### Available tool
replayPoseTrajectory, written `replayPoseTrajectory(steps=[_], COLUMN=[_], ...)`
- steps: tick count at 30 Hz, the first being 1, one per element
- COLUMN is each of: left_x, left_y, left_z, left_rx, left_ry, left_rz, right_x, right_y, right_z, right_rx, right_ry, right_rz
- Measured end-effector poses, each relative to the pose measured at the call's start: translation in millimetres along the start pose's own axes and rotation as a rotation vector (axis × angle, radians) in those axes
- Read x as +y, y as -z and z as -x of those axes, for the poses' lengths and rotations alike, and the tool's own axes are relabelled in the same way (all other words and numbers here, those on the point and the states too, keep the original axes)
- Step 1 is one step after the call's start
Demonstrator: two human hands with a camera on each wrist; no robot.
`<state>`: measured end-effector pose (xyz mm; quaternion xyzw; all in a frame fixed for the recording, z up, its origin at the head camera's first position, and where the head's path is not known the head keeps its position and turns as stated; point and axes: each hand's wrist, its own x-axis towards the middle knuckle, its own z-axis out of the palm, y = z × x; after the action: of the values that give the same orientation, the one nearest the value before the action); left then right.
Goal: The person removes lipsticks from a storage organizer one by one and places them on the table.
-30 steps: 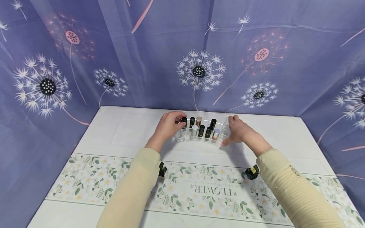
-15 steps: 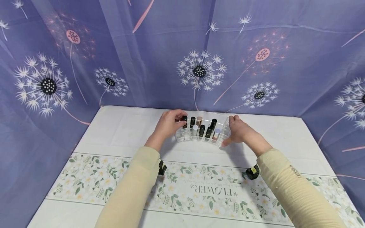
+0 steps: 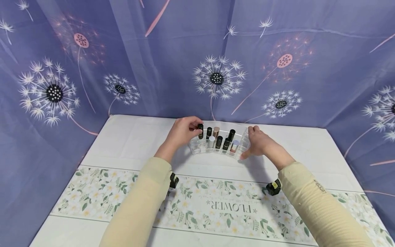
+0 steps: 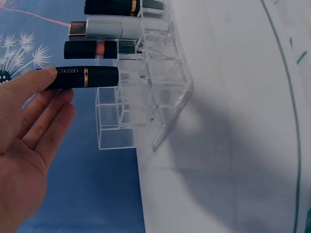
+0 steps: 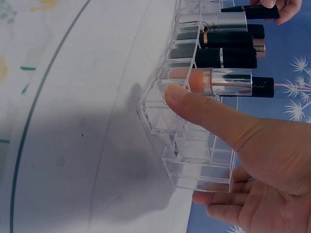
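Note:
A clear curved lipstick organizer (image 3: 202, 148) stands at the far side of the table with several lipsticks in two tiers. At its left end my left hand (image 3: 181, 133) pinches a black lipstick with a gold band (image 4: 97, 76) between thumb and fingers; the lower end overlaps the back row's slots in the left wrist view. My right hand (image 3: 258, 142) grips the organizer's right end, thumb on the front and fingers behind. Close to that thumb sits a peach lipstick with a silver cap (image 5: 197, 80). A silver lipstick (image 4: 109, 26) and other black ones fill the middle slots.
The white table (image 3: 129, 140) carries a flowered strip (image 3: 105, 192) lettered FLOWER. A purple dandelion-print curtain (image 3: 172, 68) hangs right behind the organizer. Black wrist devices (image 3: 273, 187) show under both sleeves.
My left hand has risen slightly, and the black lipstick stands a little higher out of its slot. My right hand keeps its grip on the organizer's end.

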<state>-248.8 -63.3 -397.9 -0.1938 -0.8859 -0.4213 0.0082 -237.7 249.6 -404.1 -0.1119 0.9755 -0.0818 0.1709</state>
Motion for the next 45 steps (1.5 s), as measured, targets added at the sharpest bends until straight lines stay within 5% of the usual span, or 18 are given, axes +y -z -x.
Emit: replayPoseTrajectory(steps=[15, 45], left_x=[12.1, -2.0], left_y=[16.1, 42.6], left_z=[2.7, 32.0], left_rx=[-0.037, -0.037], left_ry=[0.003, 0.000], left_rz=[-0.009, 0.004], right_x=[1.3, 0.4], right_y=[-1.3, -1.2], right_z=[0.6, 2.0], right_rx=[0.013, 0.022], right_ry=[0.010, 0.012], right_rz=[-0.006, -0.021])
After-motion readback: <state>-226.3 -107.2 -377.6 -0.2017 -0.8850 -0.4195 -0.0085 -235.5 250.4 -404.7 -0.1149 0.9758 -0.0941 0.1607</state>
